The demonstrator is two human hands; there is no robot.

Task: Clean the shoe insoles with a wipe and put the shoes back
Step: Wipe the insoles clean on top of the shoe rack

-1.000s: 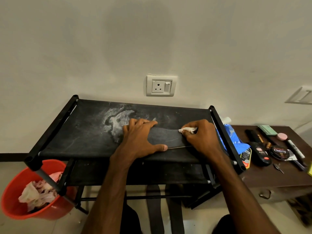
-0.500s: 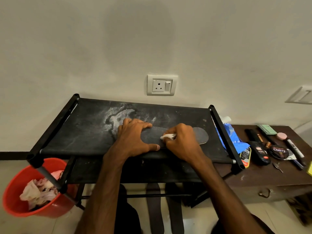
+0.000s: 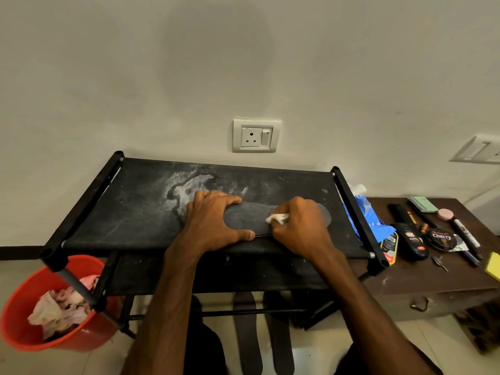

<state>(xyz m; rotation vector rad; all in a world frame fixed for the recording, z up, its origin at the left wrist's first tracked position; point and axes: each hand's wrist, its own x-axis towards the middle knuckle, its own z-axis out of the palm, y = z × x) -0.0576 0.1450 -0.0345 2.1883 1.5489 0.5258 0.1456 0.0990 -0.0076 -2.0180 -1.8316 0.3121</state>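
Observation:
A dark grey insole [image 3: 249, 217] lies flat on the black fabric top of the shoe rack [image 3: 130, 212], toe end to the right. My left hand [image 3: 213, 223] presses its left end down, fingers spread over the far edge and thumb at the near edge. My right hand [image 3: 300, 226] pinches a small crumpled white wipe [image 3: 277, 218] against the insole's middle and hides part of its right half. Two more dark insoles [image 3: 247, 331] lie on the floor under the rack.
A red bucket [image 3: 24, 334] with used wipes stands at the left on the floor. To the right, a brown table [image 3: 433, 282] carries a blue wipe pack [image 3: 365, 215], a shoe polish tin [image 3: 441, 238], bottles and pens. A wall socket [image 3: 255, 135] is behind the rack.
My right hand with the wipe slid left along the insole from its toe end to the middle, uncovering the toe. My left hand stayed pressing the left end.

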